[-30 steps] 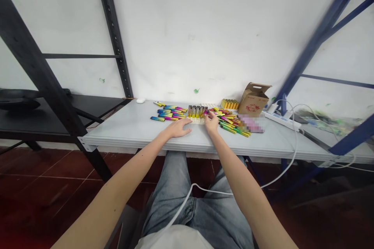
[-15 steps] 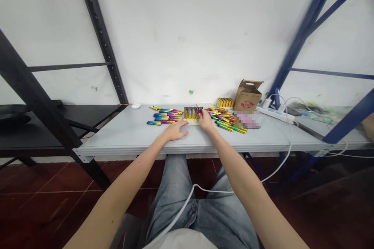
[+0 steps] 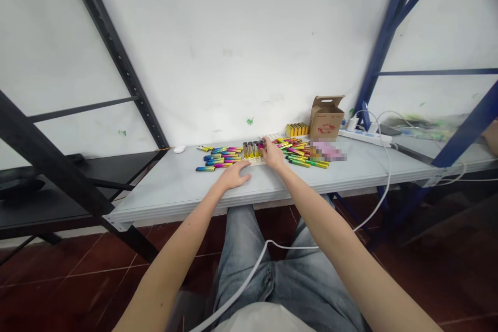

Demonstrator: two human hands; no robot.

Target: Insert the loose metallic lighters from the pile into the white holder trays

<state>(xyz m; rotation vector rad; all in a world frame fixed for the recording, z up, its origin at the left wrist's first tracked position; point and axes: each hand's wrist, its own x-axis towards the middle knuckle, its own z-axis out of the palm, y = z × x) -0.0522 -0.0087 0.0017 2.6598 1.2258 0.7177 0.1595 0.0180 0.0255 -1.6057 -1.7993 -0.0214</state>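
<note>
Several gold lighters with dark tops (image 3: 251,150) stand upright in a row in a pale, slotted tray (image 3: 257,162) at the middle of the table. My left hand (image 3: 234,175) lies at the tray's front left, its fingers stretched out and the tips at its edge. At the right end of the row, my right hand (image 3: 273,154) pinches a pink-purple lighter (image 3: 261,144), mostly hidden by the fingers. Shiny multicoloured lighters (image 3: 222,156) lie in loose rows on the left. A bigger, messier heap of lighters (image 3: 298,151) spreads to the right of my right hand.
Behind the heap stand a block of yellow lighters (image 3: 297,129) and an open cardboard box (image 3: 326,122). A blurred pink item (image 3: 330,151) lies before the box. A power strip (image 3: 365,137) sits at right; its white cable (image 3: 387,187) hangs over the table edge (image 3: 342,184).
The camera view has tilted and shifted a little. My right hand stays at the row's right end, its fingers slightly higher over the lighters. My left hand keeps its place by the tray.
</note>
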